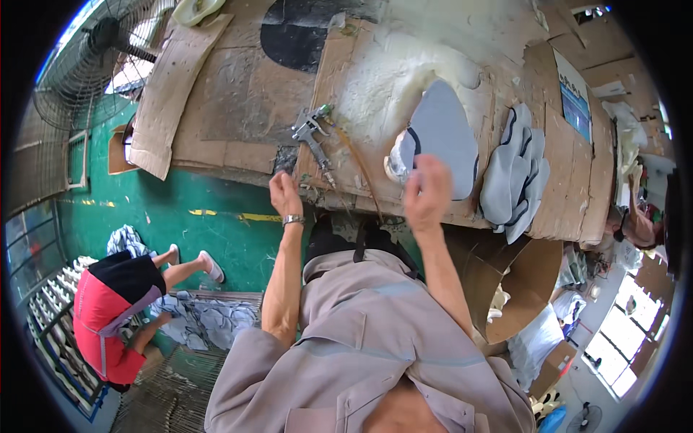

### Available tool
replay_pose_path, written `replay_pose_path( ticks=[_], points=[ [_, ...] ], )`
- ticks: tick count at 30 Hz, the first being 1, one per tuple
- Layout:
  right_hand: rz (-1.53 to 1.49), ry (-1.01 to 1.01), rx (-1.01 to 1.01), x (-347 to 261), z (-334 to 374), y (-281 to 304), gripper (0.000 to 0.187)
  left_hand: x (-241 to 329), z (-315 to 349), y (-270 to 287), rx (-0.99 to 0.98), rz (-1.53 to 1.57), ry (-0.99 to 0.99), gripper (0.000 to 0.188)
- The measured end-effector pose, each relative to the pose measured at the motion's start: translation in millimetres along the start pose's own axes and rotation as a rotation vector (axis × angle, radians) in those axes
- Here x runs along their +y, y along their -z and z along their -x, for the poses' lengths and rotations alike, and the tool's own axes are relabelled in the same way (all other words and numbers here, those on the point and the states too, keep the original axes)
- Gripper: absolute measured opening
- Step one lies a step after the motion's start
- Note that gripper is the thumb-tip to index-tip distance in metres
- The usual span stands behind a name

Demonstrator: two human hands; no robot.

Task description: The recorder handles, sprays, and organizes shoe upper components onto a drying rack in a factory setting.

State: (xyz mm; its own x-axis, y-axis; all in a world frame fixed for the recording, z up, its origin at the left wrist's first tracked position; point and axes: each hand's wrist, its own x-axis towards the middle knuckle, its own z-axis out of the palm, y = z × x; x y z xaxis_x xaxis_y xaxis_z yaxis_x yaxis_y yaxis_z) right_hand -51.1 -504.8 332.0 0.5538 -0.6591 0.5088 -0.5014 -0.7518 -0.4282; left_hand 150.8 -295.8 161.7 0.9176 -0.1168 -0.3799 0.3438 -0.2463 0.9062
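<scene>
A grey, leaf-shaped padded fabric piece (444,130) with dark edging lies on the cardboard-covered bench, over a pale foam-like shape (395,160) that shows at its left side. Above the near part of this piece is my right hand (431,189), its fingers bent and slightly blurred; whatever they may grip is hidden. My left hand (285,196), a metal watch on the wrist, is curled at the bench's front edge with nothing visible in it. Between my hands a metal spray gun (312,137) with a yellowish hose rests on the cardboard.
Several grey fabric pieces with dark trim (514,173) are stacked to the right. Below them stands an open cardboard box (523,289). A large fan (90,61) is at the far left. On the green floor (224,234), a person in red (108,317) bends over cloth pieces.
</scene>
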Motion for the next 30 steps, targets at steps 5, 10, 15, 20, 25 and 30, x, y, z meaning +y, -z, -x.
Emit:
replay_pose_path(
  ticks=[5, 10, 15, 20, 25, 30],
  points=[
    [-0.194, -0.232, -0.602, -82, 4, -128, 0.04, -25, -7, 67, -0.155, 0.024, 0.095, 0.028],
    [0.157, 0.004, -0.79, -90, -1, -229, 0.046, -15, -3, 72, -0.407, -0.121, 0.018, 0.028],
    [0.081, 0.023, -0.837, -80, -5, -253, 0.062, -13, -34, -5, -0.361, 0.105, -0.334, 0.045],
    [0.02, -0.321, -0.649, -51, 20, -229, 0.041, -46, -27, -25, -0.333, 0.187, 0.032, 0.057],
    [-0.098, -0.107, -0.602, -99, 32, -115, 0.019, -47, -27, -28, -0.339, 0.209, -0.039, 0.058],
    [-0.311, -0.402, -0.521, -136, 57, 12, 0.016, -60, -36, -34, -0.391, -0.112, -0.332, 0.028]
  ],
)
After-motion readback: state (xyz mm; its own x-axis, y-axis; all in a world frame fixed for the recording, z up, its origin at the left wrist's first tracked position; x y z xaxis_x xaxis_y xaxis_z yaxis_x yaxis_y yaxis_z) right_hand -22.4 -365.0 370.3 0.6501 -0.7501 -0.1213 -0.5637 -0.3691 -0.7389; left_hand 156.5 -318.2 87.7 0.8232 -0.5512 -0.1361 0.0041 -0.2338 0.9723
